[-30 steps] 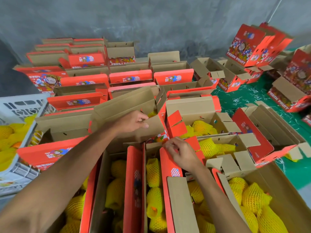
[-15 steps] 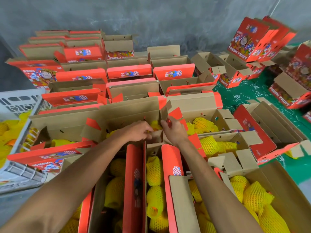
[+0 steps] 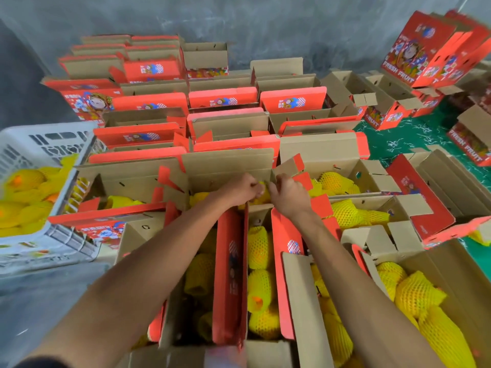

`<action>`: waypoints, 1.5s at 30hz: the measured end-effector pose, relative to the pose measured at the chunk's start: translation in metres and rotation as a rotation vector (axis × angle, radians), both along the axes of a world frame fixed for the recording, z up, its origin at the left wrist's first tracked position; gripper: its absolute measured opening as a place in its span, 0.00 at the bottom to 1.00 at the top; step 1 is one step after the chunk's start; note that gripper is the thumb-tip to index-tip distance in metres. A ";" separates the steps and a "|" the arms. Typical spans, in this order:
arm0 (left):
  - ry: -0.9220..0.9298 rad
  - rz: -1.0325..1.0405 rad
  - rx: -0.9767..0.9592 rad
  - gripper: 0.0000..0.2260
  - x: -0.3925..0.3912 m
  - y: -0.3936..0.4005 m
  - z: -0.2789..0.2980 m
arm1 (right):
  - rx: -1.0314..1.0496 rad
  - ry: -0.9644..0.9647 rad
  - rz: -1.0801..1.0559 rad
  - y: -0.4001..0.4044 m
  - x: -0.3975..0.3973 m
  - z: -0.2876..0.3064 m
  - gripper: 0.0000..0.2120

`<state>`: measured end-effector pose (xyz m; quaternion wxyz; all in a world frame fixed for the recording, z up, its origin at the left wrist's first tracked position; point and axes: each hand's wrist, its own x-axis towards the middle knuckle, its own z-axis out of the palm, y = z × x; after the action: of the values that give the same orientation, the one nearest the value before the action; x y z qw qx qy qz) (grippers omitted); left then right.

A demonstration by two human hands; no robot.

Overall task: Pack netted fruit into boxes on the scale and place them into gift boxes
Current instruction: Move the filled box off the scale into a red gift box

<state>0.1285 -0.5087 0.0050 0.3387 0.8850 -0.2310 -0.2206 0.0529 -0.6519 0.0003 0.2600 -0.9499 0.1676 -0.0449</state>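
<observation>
Right now both arms reach forward over the open red-and-brown cardboard gift box [image 3: 225, 168] in the middle of the floor. The left hand [image 3: 243, 188] is curled, fingers bunched at the box's right inner corner, though what they pinch cannot be made out. The right hand [image 3: 288, 192] sits just beside it, fingers closed on the small brown corner flap with a red tip [image 3: 288, 166], which stands tilted. Between the two hands a bit of yellow foam-netted fruit [image 3: 261, 196] peeks out inside the box. Nearer the person, more yellow netted fruit [image 3: 259, 247] lies in a long open carton with red flaps [image 3: 229, 274]. To the left, a white plastic crate [image 3: 50, 144] holds yet more fruit. Behind, rows of red printed boxes [image 3: 223, 98] stand open against the grey wall [image 3: 265, 25].
</observation>
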 end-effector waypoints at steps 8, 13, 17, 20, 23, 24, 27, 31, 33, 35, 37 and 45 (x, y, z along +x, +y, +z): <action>-0.192 -0.103 -0.328 0.07 -0.055 0.000 0.022 | 0.095 -0.212 0.072 0.009 -0.069 0.030 0.13; -0.162 -0.149 -0.440 0.08 -0.074 -0.011 0.024 | 0.043 -0.197 0.041 -0.019 -0.094 0.041 0.14; -0.111 -0.123 -0.396 0.08 -0.079 -0.025 0.020 | -0.028 -0.146 0.012 -0.060 -0.100 0.041 0.13; -0.118 -0.095 -0.380 0.08 -0.076 -0.047 0.014 | -0.030 -0.109 -0.002 -0.103 -0.097 0.035 0.14; -0.165 -0.080 -0.347 0.09 -0.068 -0.080 0.015 | -0.035 -0.070 0.029 -0.148 -0.084 0.028 0.15; -0.174 -0.078 -0.340 0.09 -0.064 -0.093 0.013 | -0.042 -0.058 0.044 -0.163 -0.077 0.025 0.15; -0.171 -0.090 -0.312 0.09 -0.057 -0.136 0.004 | -0.056 -0.018 0.090 -0.202 -0.050 0.014 0.15; -0.248 -0.111 -0.173 0.10 -0.053 -0.182 -0.009 | -0.170 0.002 0.194 -0.242 -0.008 -0.001 0.17; -0.229 -0.199 0.009 0.09 -0.048 -0.205 -0.012 | -0.208 -0.019 0.249 -0.258 0.015 -0.007 0.20; -0.215 -0.266 0.237 0.08 -0.044 -0.223 -0.017 | -0.280 -0.004 0.293 -0.269 0.038 -0.013 0.25; -0.209 -0.282 0.336 0.06 -0.039 -0.233 -0.023 | -0.384 0.044 0.341 -0.276 0.059 -0.017 0.30; -0.053 -0.287 0.275 0.18 -0.021 -0.231 -0.038 | -0.466 0.038 0.434 -0.283 0.108 -0.029 0.41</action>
<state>0.1076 -0.7401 -0.0334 0.1734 0.8864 -0.3314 -0.2727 0.1609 -0.9353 -0.0287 0.0355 -0.9981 -0.0488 -0.0078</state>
